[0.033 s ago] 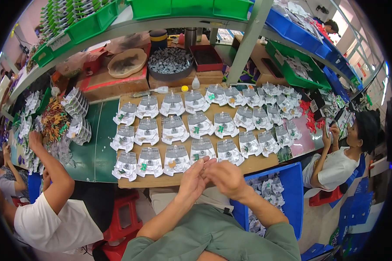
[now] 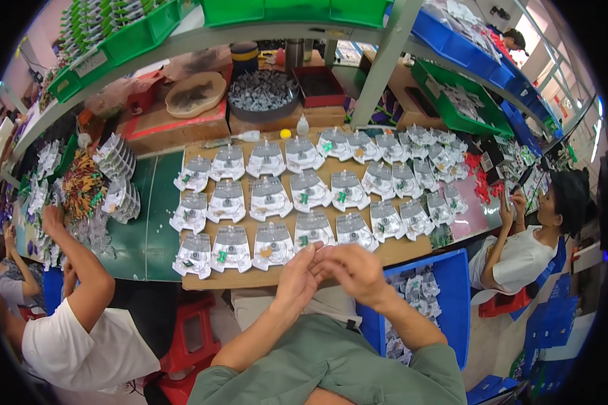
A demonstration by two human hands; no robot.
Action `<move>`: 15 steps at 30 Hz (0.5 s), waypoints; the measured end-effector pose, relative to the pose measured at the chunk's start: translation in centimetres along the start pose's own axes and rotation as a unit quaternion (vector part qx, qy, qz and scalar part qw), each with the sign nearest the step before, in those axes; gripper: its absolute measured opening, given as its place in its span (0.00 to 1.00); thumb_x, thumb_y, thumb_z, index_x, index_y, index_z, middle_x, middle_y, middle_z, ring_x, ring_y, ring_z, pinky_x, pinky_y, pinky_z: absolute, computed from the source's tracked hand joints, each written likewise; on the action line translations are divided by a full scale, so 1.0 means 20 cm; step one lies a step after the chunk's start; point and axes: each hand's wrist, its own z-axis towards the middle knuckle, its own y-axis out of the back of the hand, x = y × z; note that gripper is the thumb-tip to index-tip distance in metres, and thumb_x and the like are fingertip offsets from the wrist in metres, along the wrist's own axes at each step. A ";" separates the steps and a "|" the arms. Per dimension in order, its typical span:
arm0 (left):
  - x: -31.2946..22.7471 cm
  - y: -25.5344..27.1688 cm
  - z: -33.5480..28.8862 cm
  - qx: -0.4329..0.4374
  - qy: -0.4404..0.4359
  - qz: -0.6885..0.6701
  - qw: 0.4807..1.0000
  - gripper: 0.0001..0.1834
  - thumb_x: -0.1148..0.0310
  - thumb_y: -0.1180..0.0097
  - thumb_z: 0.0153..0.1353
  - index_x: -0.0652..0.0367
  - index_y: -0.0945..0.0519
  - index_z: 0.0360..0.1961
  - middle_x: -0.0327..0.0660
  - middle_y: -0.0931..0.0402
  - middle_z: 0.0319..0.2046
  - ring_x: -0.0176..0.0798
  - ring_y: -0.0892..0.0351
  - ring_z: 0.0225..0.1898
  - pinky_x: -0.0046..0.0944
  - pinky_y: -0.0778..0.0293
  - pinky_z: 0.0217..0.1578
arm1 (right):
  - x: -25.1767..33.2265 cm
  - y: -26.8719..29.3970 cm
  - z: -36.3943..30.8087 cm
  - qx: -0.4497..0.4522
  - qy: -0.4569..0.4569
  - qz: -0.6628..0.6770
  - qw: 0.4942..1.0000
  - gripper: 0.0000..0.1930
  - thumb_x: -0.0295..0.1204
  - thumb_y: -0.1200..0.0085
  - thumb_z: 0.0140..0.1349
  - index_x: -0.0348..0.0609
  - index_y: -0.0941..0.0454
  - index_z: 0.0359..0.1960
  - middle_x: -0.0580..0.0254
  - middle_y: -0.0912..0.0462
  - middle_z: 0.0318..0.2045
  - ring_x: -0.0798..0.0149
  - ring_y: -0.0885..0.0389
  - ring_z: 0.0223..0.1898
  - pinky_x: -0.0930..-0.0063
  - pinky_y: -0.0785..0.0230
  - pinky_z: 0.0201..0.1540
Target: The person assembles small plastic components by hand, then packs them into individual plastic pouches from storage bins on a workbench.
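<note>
Head view | blue bin (image 2: 452, 283): clear packets | round bowl (image 2: 263, 101): grey parts

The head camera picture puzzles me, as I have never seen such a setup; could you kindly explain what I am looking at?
There is no machine here. A person wears a wide-angle camera on the head, looking down, so straight edges bend near the rim. The two forearms rising from the bottom are the wearer's own: left hand and right hand meet fingertip to fingertip, and whether they hold something small I cannot tell. On the brown board before them lie rows of clear plastic packets. A blue bin of more packets stands at the right. Co-workers sit at the left and right.
</note>
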 end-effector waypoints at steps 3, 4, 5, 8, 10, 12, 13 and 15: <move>-0.03 0.02 -0.03 -0.020 -0.002 0.055 0.998 0.14 0.62 0.51 0.71 0.61 0.24 0.49 0.41 0.18 0.37 0.36 0.19 0.35 0.35 0.22 0.34 | -0.07 0.05 0.02 -0.056 -0.201 0.068 0.976 0.06 0.23 0.39 0.58 0.36 0.19 0.36 0.59 0.18 0.28 0.68 0.19 0.28 0.77 0.29 0.30; -0.03 0.04 -0.05 -0.008 0.009 0.047 0.999 0.15 0.63 0.52 0.70 0.62 0.25 0.49 0.42 0.19 0.38 0.36 0.20 0.37 0.34 0.22 0.35 | -0.09 0.06 0.03 -0.058 -0.249 0.087 0.963 0.06 0.23 0.39 0.58 0.35 0.19 0.36 0.59 0.18 0.27 0.70 0.19 0.28 0.79 0.29 0.30; -0.04 0.06 -0.05 0.010 0.016 0.040 0.999 0.15 0.63 0.52 0.70 0.64 0.26 0.49 0.44 0.20 0.39 0.37 0.20 0.38 0.34 0.22 0.36 | -0.12 0.06 0.06 -0.063 -0.291 0.103 0.949 0.06 0.23 0.40 0.58 0.35 0.19 0.36 0.60 0.18 0.26 0.72 0.20 0.28 0.80 0.29 0.30; -0.01 0.11 -0.07 0.022 0.034 0.053 0.998 0.15 0.67 0.53 0.70 0.68 0.28 0.51 0.48 0.23 0.43 0.39 0.22 0.42 0.36 0.23 0.41 | -0.19 0.00 0.07 -0.019 -0.263 0.046 0.963 0.07 0.24 0.40 0.58 0.36 0.20 0.37 0.56 0.18 0.29 0.64 0.18 0.29 0.73 0.27 0.31; -0.01 0.12 -0.09 0.038 0.040 0.048 0.997 0.15 0.68 0.53 0.70 0.69 0.28 0.52 0.49 0.23 0.44 0.40 0.22 0.44 0.36 0.22 0.43 | -0.22 -0.07 0.08 0.017 -0.205 -0.012 0.979 0.07 0.24 0.42 0.57 0.38 0.21 0.38 0.54 0.20 0.31 0.52 0.19 0.32 0.63 0.27 0.32; -0.03 0.09 -0.11 0.036 0.044 0.076 0.996 0.15 0.71 0.53 0.70 0.68 0.29 0.54 0.51 0.23 0.48 0.42 0.21 0.47 0.38 0.22 0.46 | -0.20 -0.12 0.09 0.043 -0.187 -0.043 0.981 0.06 0.23 0.42 0.57 0.37 0.21 0.36 0.55 0.21 0.30 0.53 0.19 0.30 0.65 0.27 0.31; -0.03 0.10 -0.12 0.033 0.046 0.070 0.996 0.15 0.71 0.53 0.70 0.68 0.29 0.54 0.51 0.23 0.48 0.42 0.21 0.47 0.38 0.22 0.46 | -0.19 -0.13 0.09 0.062 -0.164 -0.073 0.982 0.05 0.22 0.42 0.57 0.37 0.21 0.35 0.56 0.21 0.29 0.54 0.20 0.27 0.66 0.28 0.29; -0.03 0.12 -0.14 0.055 0.062 0.098 0.992 0.16 0.71 0.53 0.70 0.67 0.29 0.56 0.53 0.24 0.52 0.43 0.21 0.50 0.38 0.22 0.47 | -0.19 -0.18 0.08 0.084 -0.163 -0.102 0.978 0.04 0.23 0.42 0.57 0.38 0.21 0.34 0.56 0.22 0.29 0.53 0.20 0.29 0.64 0.28 0.30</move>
